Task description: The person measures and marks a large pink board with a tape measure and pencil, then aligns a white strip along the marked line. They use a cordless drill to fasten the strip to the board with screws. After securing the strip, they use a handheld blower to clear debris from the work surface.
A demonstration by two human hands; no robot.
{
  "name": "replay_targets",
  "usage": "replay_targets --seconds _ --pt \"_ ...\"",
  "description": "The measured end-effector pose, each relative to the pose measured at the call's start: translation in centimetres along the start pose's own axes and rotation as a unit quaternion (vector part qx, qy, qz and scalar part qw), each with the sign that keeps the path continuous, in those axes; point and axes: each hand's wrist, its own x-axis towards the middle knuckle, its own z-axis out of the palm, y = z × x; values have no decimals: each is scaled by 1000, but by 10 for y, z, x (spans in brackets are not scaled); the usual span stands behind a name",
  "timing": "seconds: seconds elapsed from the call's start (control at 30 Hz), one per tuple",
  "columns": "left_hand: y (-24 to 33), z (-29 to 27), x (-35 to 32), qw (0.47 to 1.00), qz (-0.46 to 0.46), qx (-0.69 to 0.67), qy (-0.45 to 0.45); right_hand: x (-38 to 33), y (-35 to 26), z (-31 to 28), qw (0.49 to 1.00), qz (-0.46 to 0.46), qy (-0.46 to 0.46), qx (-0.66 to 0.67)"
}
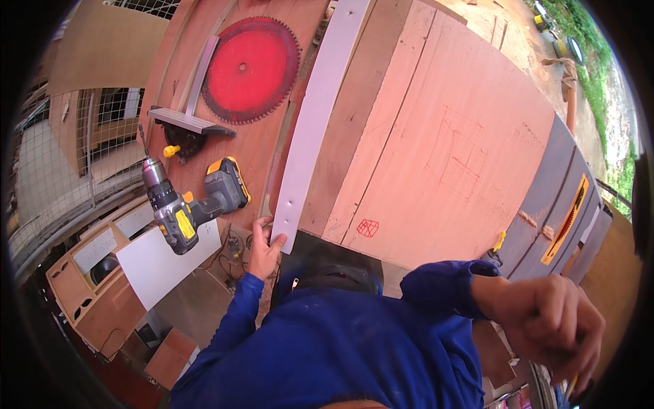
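My left hand (263, 249) grips the near end of a long white strip (310, 129), thumb on top and fingers at its left edge. The strip has small holes near its ends and runs away from me across the wooden work surface. My right hand (548, 320) is raised at the lower right, apart from the strip, with its fingers curled in. A thin yellowish bit shows below those fingers, but I cannot make out what it is. A cordless drill (180, 218) with a bit fitted lies left of the strip.
A red circular saw blade (235, 75) lies at the far left, beside a metal gauge (184, 123) with a yellow knob. Right of the strip is a wooden board (436, 136) with red sketches. Beyond it stands a grey saw table (538, 204) with a yellow slotted insert (567, 221).
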Motion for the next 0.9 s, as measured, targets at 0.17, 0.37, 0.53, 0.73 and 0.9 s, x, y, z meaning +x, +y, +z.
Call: replay_targets --seconds 0.17,0.37,0.53,0.73,0.9 --pt "-4 4 0 1000 13 10 -2 24 18 39 992 11 27 123" --pt "-6 -1 -2 999 22 28 -7 10 32 62 997 -70 27 18" --pt "-10 -3 -4 999 38 4 -10 -7 40 78 973 -159 36 -162" --pt "-15 -3 -6 1000 26 7 2 -21 31 93 919 -170 -21 -355" --pt "-18 -6 -6 999 37 -2 -2 -33 30 104 911 -218 -8 -350"
